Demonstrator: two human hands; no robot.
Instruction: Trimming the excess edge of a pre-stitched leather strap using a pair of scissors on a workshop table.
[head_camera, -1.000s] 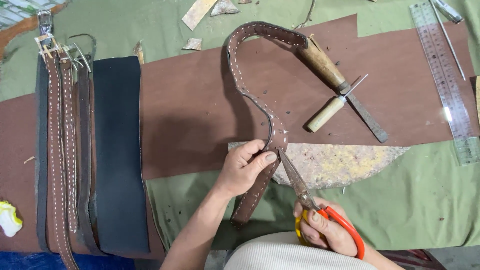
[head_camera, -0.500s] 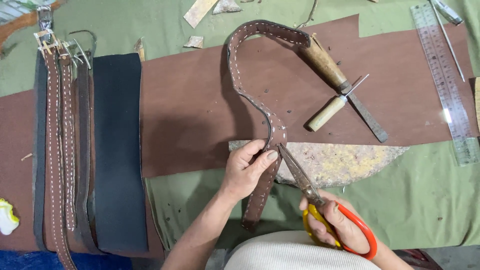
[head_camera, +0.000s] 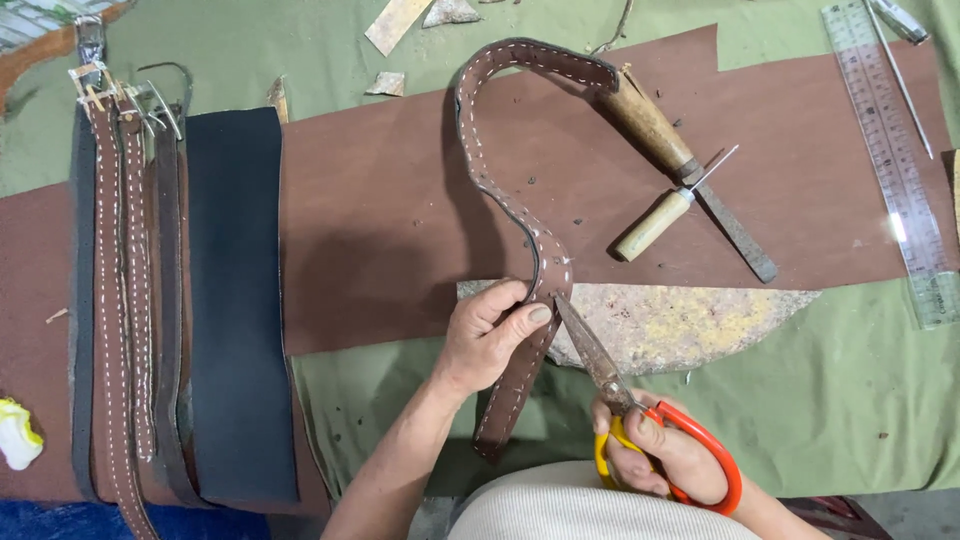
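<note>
A: Hands?
B: I see left hand (head_camera: 490, 335) pinching the stitched brown strap (head_camera: 520, 240) mid-length. Right hand (head_camera: 665, 455) grips orange-handled scissors (head_camera: 640, 415), tip touching the strap edge.
A: Strap where?
B: Curving over the brown leather sheet (head_camera: 400, 230) on the surface (head_camera: 860, 400).
</note>
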